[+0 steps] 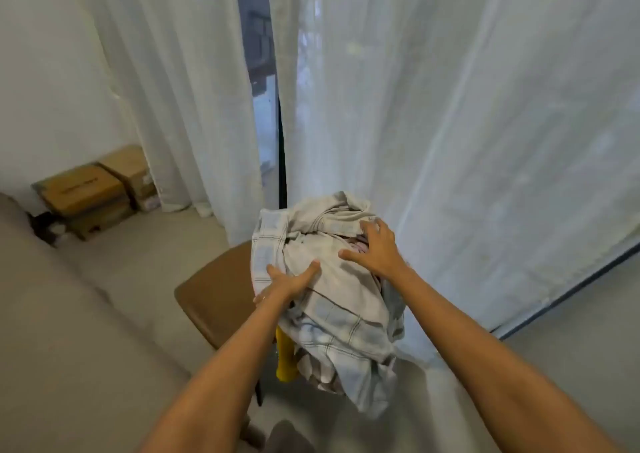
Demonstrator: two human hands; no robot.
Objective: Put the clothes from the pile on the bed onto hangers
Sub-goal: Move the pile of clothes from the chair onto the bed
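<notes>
Head view, single frame.

1. Clothes bundle (346, 300): a crumpled heap, outer layer being a pale grey-blue checked fabric, a bit of pinkish cloth showing in the fold near the top. It is sitting over the far edge of the brown seat (214, 296), with loose ends hanging down past the seat toward the floor. Can't tell whether its weight is resting on the seat or being carried by the hands.

2. Left hand (289, 281): gripping the near-left side of the bundle, thumb lying on top of the cloth, fingers curling round the edge and partly hidden by fabric.

3. Right hand (374, 248): lying on top of the bundle, fingers spread apart and pressing down, fingertips dipping into a fold; not clamping anything.

4. Yellow item (286, 359): hanging below the bundle, beside the seat edge; type not clear.

5. Surroundings: white sheer curtains (450, 123) hanging just behind the bundle, parted at centre. Cardboard boxes (83, 189) stacked at far left against the wall. Beige padded surface (69, 314) running along the left, well apart from the bundle.
</notes>
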